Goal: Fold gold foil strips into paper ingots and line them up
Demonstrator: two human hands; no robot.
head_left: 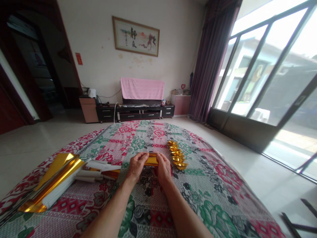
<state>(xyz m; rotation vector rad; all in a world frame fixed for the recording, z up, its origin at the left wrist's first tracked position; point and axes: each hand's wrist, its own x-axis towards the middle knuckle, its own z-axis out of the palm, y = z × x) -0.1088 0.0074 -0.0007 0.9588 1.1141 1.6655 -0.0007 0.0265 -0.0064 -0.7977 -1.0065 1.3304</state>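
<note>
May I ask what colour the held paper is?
The paper is gold, seen best in the head view.

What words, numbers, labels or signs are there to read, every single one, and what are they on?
"静": the big character on the framed picture.
Character below it, same picture: too blurred to be sure.
Little column of writing left of them: too small to read.
Red paper on the wall: too blurred to read.
Folded gold paper: no writing shows.

Left forearm, mine: bare, angled far and right. Left hand: fingers curled, thumb uppermost, pinching. Right forearm, mine: bare, angled far and left. Right hand: matching pinch, apart from my left.
</note>
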